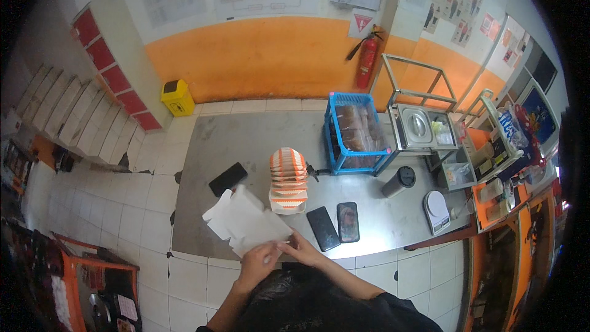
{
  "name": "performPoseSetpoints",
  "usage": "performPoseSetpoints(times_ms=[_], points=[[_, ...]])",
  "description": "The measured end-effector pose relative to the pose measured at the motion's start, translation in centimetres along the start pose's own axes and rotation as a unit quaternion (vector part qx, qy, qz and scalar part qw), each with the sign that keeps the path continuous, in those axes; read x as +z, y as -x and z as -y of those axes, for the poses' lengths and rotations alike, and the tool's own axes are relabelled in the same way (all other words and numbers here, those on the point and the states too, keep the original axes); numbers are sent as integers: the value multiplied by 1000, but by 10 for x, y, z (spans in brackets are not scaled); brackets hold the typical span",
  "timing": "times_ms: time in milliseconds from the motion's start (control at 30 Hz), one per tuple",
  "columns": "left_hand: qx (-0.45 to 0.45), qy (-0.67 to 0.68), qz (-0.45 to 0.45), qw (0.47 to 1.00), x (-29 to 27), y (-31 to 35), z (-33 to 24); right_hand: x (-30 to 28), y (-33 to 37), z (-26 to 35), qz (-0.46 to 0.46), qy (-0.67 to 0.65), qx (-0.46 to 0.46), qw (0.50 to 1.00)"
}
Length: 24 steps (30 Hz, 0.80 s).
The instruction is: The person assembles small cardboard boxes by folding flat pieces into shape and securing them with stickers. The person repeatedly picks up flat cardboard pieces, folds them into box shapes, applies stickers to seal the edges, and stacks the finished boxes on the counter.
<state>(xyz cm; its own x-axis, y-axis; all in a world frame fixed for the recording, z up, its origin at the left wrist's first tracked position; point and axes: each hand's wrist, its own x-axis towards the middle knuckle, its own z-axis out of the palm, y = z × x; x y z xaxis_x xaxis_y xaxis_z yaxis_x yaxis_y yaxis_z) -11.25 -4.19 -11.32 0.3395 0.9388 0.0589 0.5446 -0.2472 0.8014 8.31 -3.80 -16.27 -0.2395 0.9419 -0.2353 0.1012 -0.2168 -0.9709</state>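
A white cardboard box blank (255,224), partly unfolded with flaps sticking out at its left end, is held over the table's near edge. My left hand (258,264) is closed on its near edge. With fingers pinched at the blank's near right corner, my right hand (301,250) grips it too. Just beyond the blank stands a row of nested orange-and-white paper food trays (287,178). A dark phone (228,179) lies to the left of the trays. Two more phones, a black one (322,229) and one with a picture on it (348,222), lie right of my hands.
The steel table (215,138) also bears a blue basket (337,141) of bagged brown items, a tumbler (398,182) and a white kitchen scale (436,212). At its right are a metal rack (393,110) and a lidded steel pan (418,126). A yellow bin (177,97) stands beyond.
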Motion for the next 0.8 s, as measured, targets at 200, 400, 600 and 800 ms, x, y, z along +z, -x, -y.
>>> performPoseSetpoints(times_ms=[200, 400, 600, 800], points=[[-72, 198, -30, 977, 0, -1, -20, -9, 9, 42, 12, 77, -93, 993], [-255, 459, -123, 842, -43, -13, -23, -28, 31, 83, 29, 223, -278, 934], [-128, 385, -168, 898, -17, -12, -26, -30, 46, 112, 20, 132, -236, 963], [37, -9, -223, 974, 15, 12, -27, -16, 59, 124, -11, 113, -271, 956]])
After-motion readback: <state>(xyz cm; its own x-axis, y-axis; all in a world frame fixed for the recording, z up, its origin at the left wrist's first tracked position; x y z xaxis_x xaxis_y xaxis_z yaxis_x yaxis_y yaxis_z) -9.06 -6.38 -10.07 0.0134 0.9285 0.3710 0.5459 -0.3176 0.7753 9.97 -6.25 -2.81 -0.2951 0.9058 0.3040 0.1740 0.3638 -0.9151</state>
